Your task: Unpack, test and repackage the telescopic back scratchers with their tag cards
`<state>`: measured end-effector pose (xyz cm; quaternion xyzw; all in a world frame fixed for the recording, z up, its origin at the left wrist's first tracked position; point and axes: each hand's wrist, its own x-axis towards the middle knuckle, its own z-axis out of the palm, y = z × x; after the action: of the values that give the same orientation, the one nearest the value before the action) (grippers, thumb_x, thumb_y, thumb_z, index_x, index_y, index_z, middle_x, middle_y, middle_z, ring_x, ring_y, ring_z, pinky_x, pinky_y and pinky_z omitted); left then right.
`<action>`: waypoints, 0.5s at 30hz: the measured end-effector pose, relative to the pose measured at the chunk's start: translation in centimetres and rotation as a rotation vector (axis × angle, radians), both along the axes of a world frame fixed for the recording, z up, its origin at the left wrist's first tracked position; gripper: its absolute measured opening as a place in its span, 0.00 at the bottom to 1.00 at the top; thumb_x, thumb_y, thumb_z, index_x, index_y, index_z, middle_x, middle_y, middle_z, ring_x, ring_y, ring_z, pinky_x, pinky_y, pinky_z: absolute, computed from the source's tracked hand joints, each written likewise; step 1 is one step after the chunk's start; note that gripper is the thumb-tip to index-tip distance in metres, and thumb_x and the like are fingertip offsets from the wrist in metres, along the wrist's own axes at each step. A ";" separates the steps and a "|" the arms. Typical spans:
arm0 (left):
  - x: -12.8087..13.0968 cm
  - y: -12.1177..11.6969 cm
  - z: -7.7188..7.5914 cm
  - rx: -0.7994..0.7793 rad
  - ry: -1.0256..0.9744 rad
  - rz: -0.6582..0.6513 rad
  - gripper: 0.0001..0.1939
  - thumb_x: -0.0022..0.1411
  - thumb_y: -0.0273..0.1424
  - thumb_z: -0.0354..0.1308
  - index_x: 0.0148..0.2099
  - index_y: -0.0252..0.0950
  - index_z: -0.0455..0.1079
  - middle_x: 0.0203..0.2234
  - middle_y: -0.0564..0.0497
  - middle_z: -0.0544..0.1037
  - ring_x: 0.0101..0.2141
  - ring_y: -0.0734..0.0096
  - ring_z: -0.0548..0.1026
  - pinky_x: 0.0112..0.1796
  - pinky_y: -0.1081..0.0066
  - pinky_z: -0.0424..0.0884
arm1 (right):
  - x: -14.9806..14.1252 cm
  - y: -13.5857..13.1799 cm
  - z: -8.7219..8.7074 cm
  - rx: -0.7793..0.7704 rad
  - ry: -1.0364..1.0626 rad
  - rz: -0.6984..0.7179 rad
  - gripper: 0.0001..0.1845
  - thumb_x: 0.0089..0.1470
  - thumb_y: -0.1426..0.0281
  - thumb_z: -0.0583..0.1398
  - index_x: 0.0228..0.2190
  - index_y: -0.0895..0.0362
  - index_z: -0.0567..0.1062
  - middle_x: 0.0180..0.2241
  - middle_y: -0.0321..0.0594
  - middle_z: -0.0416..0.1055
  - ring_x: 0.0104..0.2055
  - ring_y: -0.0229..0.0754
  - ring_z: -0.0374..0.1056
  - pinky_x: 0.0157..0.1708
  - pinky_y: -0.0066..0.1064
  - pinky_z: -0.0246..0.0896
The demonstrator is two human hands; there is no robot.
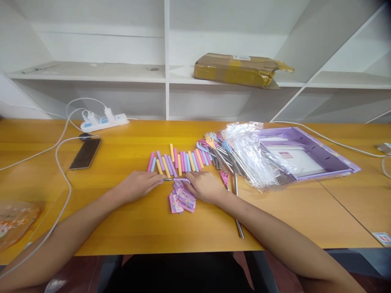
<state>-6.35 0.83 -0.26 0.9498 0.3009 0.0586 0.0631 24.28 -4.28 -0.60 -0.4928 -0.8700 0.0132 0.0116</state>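
Both hands meet at a thin metal rod (pixel 168 179) lying level above the table's middle. My left hand (pixel 139 187) is closed on its left part. My right hand (pixel 204 186) pinches the purple piece (pixel 180 179) at its right end; the fingers hide much of both. Just below lies a small pile of pink and purple printed cards (pixel 182 199). Behind the hands, pastel tubes (pixel 179 160) in pink, yellow, blue and purple lie in a loose row. Right of them are several metal back scratchers (pixel 214 146) with coloured hand-shaped heads.
Clear plastic wrapping (pixel 256 158) lies against an open purple box (pixel 331 165). One back scratcher's metal shaft (pixel 239 226) reaches toward the front edge. At left are a phone (pixel 86 154), a power strip (pixel 105 121) and white cables. A taped carton (pixel 236 70) sits on the shelf.
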 end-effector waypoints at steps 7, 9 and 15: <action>0.5 -0.2 0.0 0.190 0.147 0.061 0.12 0.79 0.30 0.48 0.57 0.37 0.71 0.49 0.42 0.82 0.47 0.57 0.81 0.45 0.64 0.74 | -0.2 0.0 -0.5 0.149 0.068 -0.075 0.15 0.73 0.65 0.53 0.39 0.58 0.76 0.36 0.43 0.80 0.33 0.42 0.72 0.32 0.36 0.43; 0.9 -0.6 0.2 0.180 0.160 0.075 0.12 0.80 0.30 0.46 0.54 0.37 0.70 0.47 0.42 0.82 0.46 0.58 0.81 0.41 0.65 0.74 | -0.1 0.0 -0.7 0.186 0.097 -0.074 0.14 0.72 0.66 0.54 0.38 0.58 0.77 0.35 0.43 0.80 0.32 0.41 0.71 0.32 0.36 0.43; 1.5 -1.4 1.1 0.159 0.307 0.217 0.14 0.80 0.39 0.49 0.50 0.35 0.69 0.34 0.44 0.83 0.33 0.56 0.83 0.29 0.69 0.68 | -0.3 -0.2 -0.6 0.164 0.128 -0.025 0.15 0.71 0.65 0.54 0.35 0.57 0.76 0.31 0.40 0.78 0.28 0.39 0.66 0.30 0.36 0.38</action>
<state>-4.85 -0.54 0.81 0.9116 0.4019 -0.0570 -0.0653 23.96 -4.46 -1.20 -0.4990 -0.8595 -0.0267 0.1078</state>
